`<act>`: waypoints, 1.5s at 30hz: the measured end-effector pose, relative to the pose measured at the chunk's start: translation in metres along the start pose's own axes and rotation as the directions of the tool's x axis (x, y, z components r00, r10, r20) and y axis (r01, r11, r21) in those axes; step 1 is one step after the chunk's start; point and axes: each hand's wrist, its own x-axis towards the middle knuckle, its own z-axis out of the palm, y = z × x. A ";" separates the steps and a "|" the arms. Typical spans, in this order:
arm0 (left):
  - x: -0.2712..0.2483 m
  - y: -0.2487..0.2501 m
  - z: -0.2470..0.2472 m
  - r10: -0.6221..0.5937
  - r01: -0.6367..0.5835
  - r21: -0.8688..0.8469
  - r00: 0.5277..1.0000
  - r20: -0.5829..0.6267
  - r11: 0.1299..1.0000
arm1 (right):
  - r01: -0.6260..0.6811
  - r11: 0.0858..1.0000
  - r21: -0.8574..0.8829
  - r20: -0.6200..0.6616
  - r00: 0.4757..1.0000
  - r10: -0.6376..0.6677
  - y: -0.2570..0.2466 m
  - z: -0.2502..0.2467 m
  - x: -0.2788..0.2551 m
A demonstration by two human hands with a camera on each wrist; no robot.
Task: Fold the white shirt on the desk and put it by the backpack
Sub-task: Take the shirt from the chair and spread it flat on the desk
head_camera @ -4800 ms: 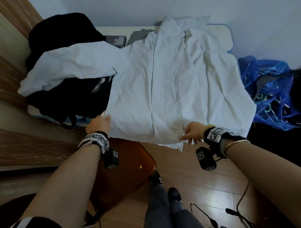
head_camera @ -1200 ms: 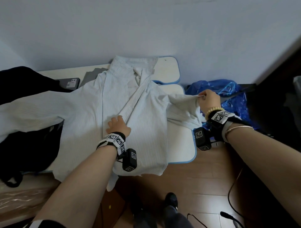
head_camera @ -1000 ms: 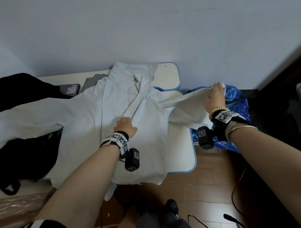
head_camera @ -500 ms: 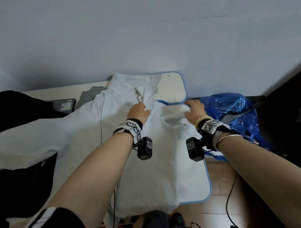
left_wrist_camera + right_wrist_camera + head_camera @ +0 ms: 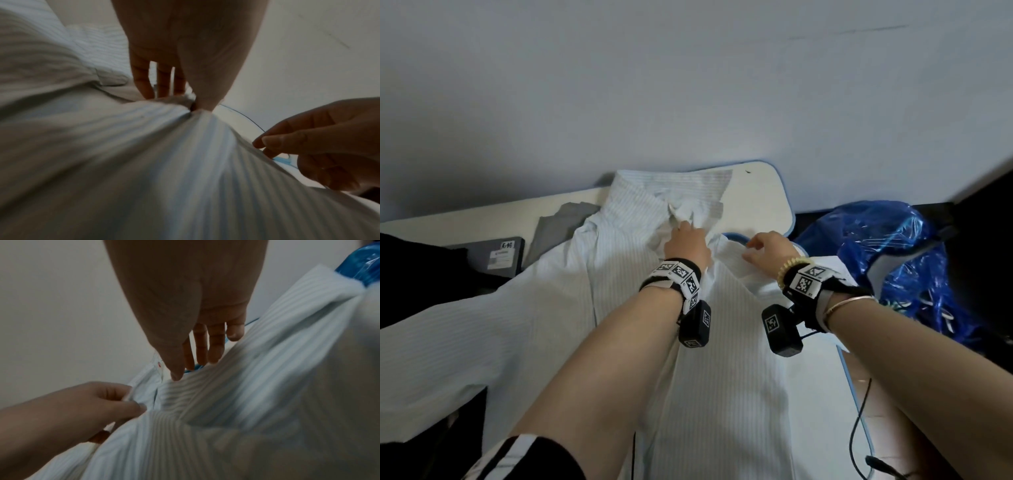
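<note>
White striped shirt (image 5: 722, 394): laid front up on the desk (image 5: 760, 192), collar (image 5: 674, 192) toward the wall. The hem is cut off by the lower frame edge in the head view, and the middle of the body is hidden behind both forearms. One sleeve (image 5: 448, 342) is spread out to the left across the backpack (image 5: 417, 274), of which only dark patches are seen at the left edge.

Left hand (image 5: 686, 245): set just below the collar. In the left wrist view the cloth is seen pinched between thumb and fingers (image 5: 141, 81); the fabric there is blurred and bunched.

Right hand (image 5: 770, 251): fingers loosely spread, tips resting on the folded-over right shoulder of the shirt; nothing is gripped, as far as the right wrist view (image 5: 205, 344) allows. The cuff end of the right sleeve cannot be made out.

Other items: grey folded cloth (image 5: 561, 226) and a dark flat box (image 5: 496, 257), both partly covered by the shirt; a blue plastic bag (image 5: 887, 260) beside the desk, partly hidden by the right wrist.

Change from a second earlier: the right sleeve, then held out in the air to the right, is now folded in over the body; the left hand has been moved up from the chest to the collar.
</note>
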 end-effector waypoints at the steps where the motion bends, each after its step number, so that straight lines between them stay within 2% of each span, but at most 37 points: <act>1: 0.001 -0.004 0.000 0.020 -0.021 -0.043 1.000 -0.021 0.999 | 0.002 1.000 -0.002 0.012 1.000 -0.002 -0.004 0.004 0.003; 4: 0.001 -0.020 -0.009 -0.025 -0.022 -0.281 0.986 -0.165 0.959 | 0.020 0.999 -0.028 -0.008 1.000 -0.020 -0.014 0.014 0.010; 7: 0.003 -0.047 -0.023 -0.218 0.072 -0.483 0.942 -0.254 0.873 | 0.024 1.000 0.003 -0.072 0.997 -0.024 -0.022 0.021 0.017; 9: 0.004 -0.066 -0.029 -0.340 0.182 -0.521 0.913 -0.225 0.834 | 0.033 0.999 -0.028 -0.061 0.998 -0.035 -0.026 0.023 0.019; 12: 0.002 -0.081 -0.032 -0.410 0.327 -0.442 0.906 -0.105 0.835 | 0.028 0.996 -0.084 -0.035 0.999 -0.031 -0.031 0.020 0.022; 14: 0.004 -0.086 -0.031 -0.428 0.381 -0.398 0.903 -0.032 0.834 | -0.007 0.997 -0.073 -0.127 0.992 -0.002 -0.028 0.012 0.026; 17: 0.012 -0.090 -0.027 -0.390 0.377 -0.396 0.919 0.051 0.837 | -0.133 0.991 -0.003 -0.280 0.951 0.127 -0.015 -0.011 0.037; 20: 0.013 -0.083 -0.024 -0.302 0.316 -0.409 0.948 0.101 0.856 | -0.183 0.982 0.037 -0.322 0.929 0.185 -0.003 -0.030 0.043; 21: 0.013 -0.081 -0.025 -0.296 0.301 -0.419 0.952 0.079 0.856 | -0.182 0.982 0.043 -0.324 0.928 0.186 -0.001 -0.031 0.043; 23: 0.016 -0.084 -0.027 -0.310 0.254 -0.445 0.949 -0.056 0.859 | -0.165 0.985 0.060 -0.318 0.932 0.175 -0.004 -0.029 0.042; 24: 0.018 -0.087 -0.029 -0.318 0.226 -0.454 0.938 -0.136 0.862 | -0.148 0.988 0.055 -0.314 0.936 0.157 -0.007 -0.026 0.041; 26: 0.025 -0.095 -0.034 -0.332 0.217 -0.444 0.922 -0.201 0.870 | -0.117 0.993 0.013 -0.316 0.942 0.115 -0.013 -0.019 0.039; 29: 0.037 -0.102 -0.043 -0.279 0.214 -0.285 0.936 -0.215 0.935 | -0.081 0.996 -0.027 -0.337 0.939 0.067 -0.023 -0.011 0.042; 32: 0.051 -0.104 -0.051 -0.076 0.060 -0.100 0.983 -0.165 0.993 | -0.032 0.996 -0.085 -0.330 0.944 0.002 -0.036 -0.005 0.052; 34: 0.060 -0.103 -0.054 0.043 -0.037 0.051 0.992 -0.116 0.998 | 0.014 0.978 -0.209 -0.318 0.945 -0.082 -0.048 0.000 0.058; 36: 0.067 -0.102 -0.059 0.091 -0.073 0.160 0.990 -0.106 0.984 | 0.049 0.956 -0.288 -0.256 0.958 -0.126 -0.060 0.007 0.064; 39: 0.079 -0.109 -0.061 0.083 -0.064 0.244 0.994 -0.067 0.968 | 0.068 0.937 -0.342 -0.161 0.978 -0.130 -0.069 0.019 0.071; 41: 0.085 -0.115 -0.062 0.045 -0.028 0.234 0.997 -0.066 0.972 | 0.058 0.926 -0.374 -0.146 0.982 -0.121 -0.072 0.019 0.075; 43: 0.091 -0.122 -0.066 -0.061 0.077 0.121 0.989 -0.132 0.990 | 0.050 0.920 -0.389 -0.156 0.981 -0.120 -0.071 0.014 0.078; 45: 0.095 -0.127 -0.074 -0.175 0.180 0.003 0.962 -0.210 0.984 | 0.025 0.930 -0.367 -0.195 0.975 -0.103 -0.068 0.008 0.082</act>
